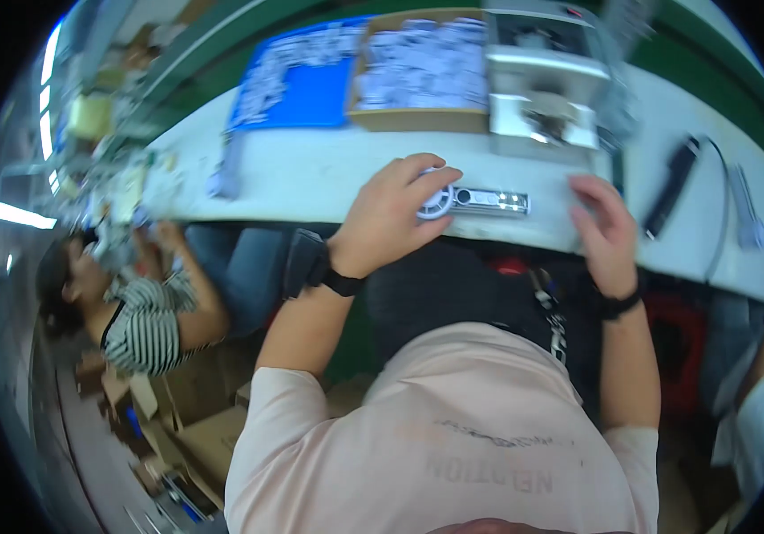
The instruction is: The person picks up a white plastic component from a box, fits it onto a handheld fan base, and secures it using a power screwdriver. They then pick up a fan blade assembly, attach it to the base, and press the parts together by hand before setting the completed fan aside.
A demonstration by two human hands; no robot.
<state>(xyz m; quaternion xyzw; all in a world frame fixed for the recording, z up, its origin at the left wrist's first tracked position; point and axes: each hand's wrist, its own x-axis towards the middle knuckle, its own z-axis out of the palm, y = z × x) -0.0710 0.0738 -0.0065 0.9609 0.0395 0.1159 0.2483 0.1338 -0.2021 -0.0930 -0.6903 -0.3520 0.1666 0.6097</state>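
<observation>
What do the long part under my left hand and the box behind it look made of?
Long part: likely metal, silvery with bright glints. Its round white end under the left hand: possibly plastic, too blurred to tell. Box: cardboard, plain brown matte wall.

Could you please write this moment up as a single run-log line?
left hand: fingers on round white part at end of silver bar | right hand: on white bench edge, empty | metal fixture behind

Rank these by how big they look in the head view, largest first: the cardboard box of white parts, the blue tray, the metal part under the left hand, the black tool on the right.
1. cardboard box and blue tray: too alike to separate
2. black tool
3. metal part, partly covered by the left hand
</observation>
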